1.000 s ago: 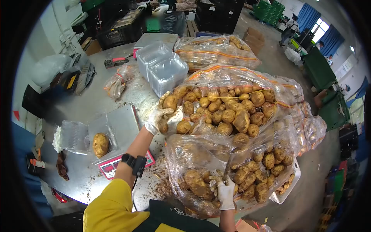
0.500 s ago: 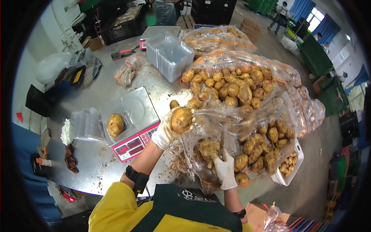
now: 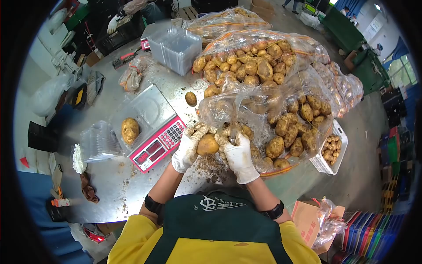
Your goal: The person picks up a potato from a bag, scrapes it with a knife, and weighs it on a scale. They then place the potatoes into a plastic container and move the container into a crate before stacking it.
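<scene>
My left hand [image 3: 186, 152], in a soiled white glove, is closed around a potato [image 3: 208, 144] in front of the scale. Close beside it on the right is my right hand [image 3: 240, 158], also gloved, its dirty fingers curled at the near edge of an open clear bag [image 3: 259, 105] of potatoes. Whatever those fingers hold is hard to make out. One large potato [image 3: 130, 131] rests in a clear tray on the digital scale [image 3: 159, 147]. A smaller potato [image 3: 190, 98] lies on the metal table behind my hands.
Stacked clear plastic trays [image 3: 176, 48] stand at the back, with more trays [image 3: 99, 143] left of the scale. A full bag of potatoes [image 3: 250, 66] fills the back right. A white basket [image 3: 336, 158] of small potatoes is at the right. Dirt crumbs [image 3: 213, 169] cover the table near me.
My right hand has come out of the open bag, up and left, to beside my left hand. My left hand, still holding a potato, has moved slightly toward me relative to the scale. The view has shifted.
</scene>
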